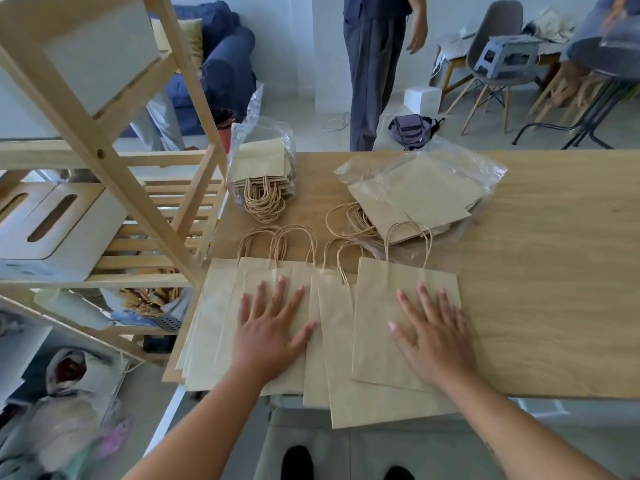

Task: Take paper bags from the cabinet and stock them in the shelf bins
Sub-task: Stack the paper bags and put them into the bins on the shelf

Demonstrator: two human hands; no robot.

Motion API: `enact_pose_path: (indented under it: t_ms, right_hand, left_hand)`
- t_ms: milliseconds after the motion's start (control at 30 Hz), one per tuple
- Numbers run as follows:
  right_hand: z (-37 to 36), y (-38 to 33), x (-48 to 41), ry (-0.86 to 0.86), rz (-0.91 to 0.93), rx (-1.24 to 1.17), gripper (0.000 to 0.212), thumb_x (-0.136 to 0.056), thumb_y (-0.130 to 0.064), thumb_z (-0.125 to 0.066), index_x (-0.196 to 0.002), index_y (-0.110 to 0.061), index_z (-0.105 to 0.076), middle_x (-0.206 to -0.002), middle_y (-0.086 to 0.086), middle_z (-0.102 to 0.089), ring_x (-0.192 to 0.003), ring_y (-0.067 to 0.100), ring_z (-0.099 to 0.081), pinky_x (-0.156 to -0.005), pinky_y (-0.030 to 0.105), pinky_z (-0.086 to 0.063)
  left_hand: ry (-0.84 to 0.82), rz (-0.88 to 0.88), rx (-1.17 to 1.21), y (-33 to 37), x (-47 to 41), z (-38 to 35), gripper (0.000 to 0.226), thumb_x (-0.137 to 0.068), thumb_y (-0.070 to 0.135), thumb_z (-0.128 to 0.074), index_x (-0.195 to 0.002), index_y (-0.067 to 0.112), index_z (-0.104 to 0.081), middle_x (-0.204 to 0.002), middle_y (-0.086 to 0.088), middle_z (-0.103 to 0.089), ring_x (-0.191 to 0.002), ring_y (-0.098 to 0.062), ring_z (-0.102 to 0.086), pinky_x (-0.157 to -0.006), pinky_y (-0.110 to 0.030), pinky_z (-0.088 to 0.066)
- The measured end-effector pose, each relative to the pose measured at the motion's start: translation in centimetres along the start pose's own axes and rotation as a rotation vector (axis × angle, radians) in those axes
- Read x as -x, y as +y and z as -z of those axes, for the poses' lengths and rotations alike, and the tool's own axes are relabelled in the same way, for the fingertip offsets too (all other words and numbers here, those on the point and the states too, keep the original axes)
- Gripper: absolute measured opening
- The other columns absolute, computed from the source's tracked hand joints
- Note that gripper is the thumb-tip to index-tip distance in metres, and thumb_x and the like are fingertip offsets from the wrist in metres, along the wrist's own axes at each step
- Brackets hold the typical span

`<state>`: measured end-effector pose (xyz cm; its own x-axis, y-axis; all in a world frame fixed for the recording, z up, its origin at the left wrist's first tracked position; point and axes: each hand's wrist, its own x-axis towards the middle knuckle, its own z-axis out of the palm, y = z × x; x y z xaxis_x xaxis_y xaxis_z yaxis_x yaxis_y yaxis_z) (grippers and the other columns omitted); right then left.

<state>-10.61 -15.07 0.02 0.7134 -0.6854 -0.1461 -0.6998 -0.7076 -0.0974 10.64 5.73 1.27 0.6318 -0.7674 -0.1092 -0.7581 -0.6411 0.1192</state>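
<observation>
**Loose bags flat under both my palms, shelf off to my left**

The desk (554, 271) carries everything. The wooden shelf (104, 157) stands against its left edge, and a white bin (62, 230) with slot handles sits on one of its slatted tiers.

Toward the far edge lie two packs still in clear plastic. The upright pack (259, 161) is near the far-left corner and the flat pack (415, 192) is nearer the middle.

The loose paper bags lie at the near edge in two fanned piles, touching at their inner sides. The left pile (214, 323) reaches the near-left corner. The right pile (374, 341) sits just beside it, toward the middle. Every bag lies flat with its long axis running from the near edge to the far edge. The bottoms overhang the near edge toward me, and the twisted handles (277, 244) point away.

My left hand (270, 327) rests flat on the left pile with the fingers spread and straight, gripping nothing. My right hand (433, 334) lies the same way on the top bag of the right pile.

The bins are to my left, so I judge the left hand and its pile nearer to them. To lift a pile, I would probably curl my fingers under the overhanging bottoms and carry it leftward past the desk's left edge.
</observation>
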Motion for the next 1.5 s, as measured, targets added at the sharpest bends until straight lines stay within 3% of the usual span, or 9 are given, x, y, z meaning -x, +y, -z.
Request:
enact_pose_path:
  t_ms: [400,633,1100,1200,1300,1400,1500]
  right_hand:
    - [-0.4,1.2,-0.2,0.024,-0.011,0.014,0.067,-0.088,-0.075,-0.005,-0.149,-0.052,0.011,-0.163,-0.008,0.015,-0.150,0.024,0.014,-0.121,0.047,0.004]
    - [-0.6,1.2,-0.1,0.060,-0.015,-0.005,0.068,-0.088,-0.074,-0.010,-0.152,-0.050,-0.001,-0.164,-0.008,0.005,-0.152,0.024,0.005,-0.121,0.048,-0.001]
    - [-0.3,1.1,0.0,0.047,-0.011,-0.001,0.069,-0.087,-0.074,-0.006,-0.151,-0.050,0.003,-0.164,-0.009,0.010,-0.151,0.023,0.011,-0.122,0.047,0.002]
    - [-0.2,1.1,0.1,0.041,-0.010,-0.005,0.070,-0.086,-0.075,-0.004,-0.151,-0.050,0.002,-0.163,-0.009,0.011,-0.151,0.023,0.011,-0.121,0.047,0.004]
    - [0.0,1.2,0.1,0.038,-0.011,-0.012,0.071,-0.085,-0.074,-0.003,-0.152,-0.050,0.000,-0.164,-0.008,0.009,-0.151,0.023,0.010,-0.122,0.047,0.004]
    - [-0.1,1.3,0.0,0.035,-0.014,-0.024,0.071,-0.085,-0.074,-0.003,-0.152,-0.049,-0.002,-0.164,-0.007,0.007,-0.151,0.024,0.008,-0.121,0.047,0.002]
    - [-0.2,1.2,-0.1,0.035,-0.015,-0.017,0.074,-0.082,-0.075,0.000,-0.152,-0.049,-0.002,-0.164,-0.007,0.006,-0.152,0.024,0.006,-0.122,0.048,-0.003]
  left_hand:
    - [0.069,0.005,0.024,0.0,0.0,-0.6,0.073,-0.083,0.081,-0.005,-0.151,0.054,0.004,-0.163,0.013,0.014,-0.151,-0.023,0.017,-0.121,-0.045,0.010]
    - [0.070,0.015,0.017,0.1,0.0,-0.7,0.075,-0.080,0.082,0.002,-0.150,0.055,0.006,-0.163,0.014,0.015,-0.151,-0.022,0.016,-0.121,-0.043,0.012]
    - [0.056,0.010,0.023,0.0,0.0,-0.7,0.075,-0.080,0.082,0.003,-0.150,0.055,0.006,-0.162,0.015,0.016,-0.151,-0.021,0.017,-0.121,-0.043,0.012]
    - [0.074,0.004,0.096,-0.3,0.0,0.1,0.074,-0.084,0.081,-0.003,-0.152,0.052,-0.003,-0.162,0.014,0.014,-0.152,-0.020,0.014,-0.122,-0.041,0.011]
    - [0.171,0.195,0.160,-2.2,0.1,1.2,0.077,-0.089,0.075,-0.022,-0.156,0.039,-0.008,-0.166,0.005,0.008,-0.153,-0.020,0.010,-0.122,-0.041,0.004]
    - [0.045,0.473,0.291,-4.7,0.2,2.1,0.092,-0.090,0.072,-0.032,-0.158,0.019,0.000,-0.166,-0.009,0.009,-0.152,-0.024,0.011,-0.124,-0.046,-0.001]
    - [-0.082,0.432,0.284,-5.3,0.4,1.7,0.097,-0.089,0.076,-0.024,-0.158,0.015,0.004,-0.166,-0.007,0.013,-0.152,-0.020,0.014,-0.123,-0.044,0.005]
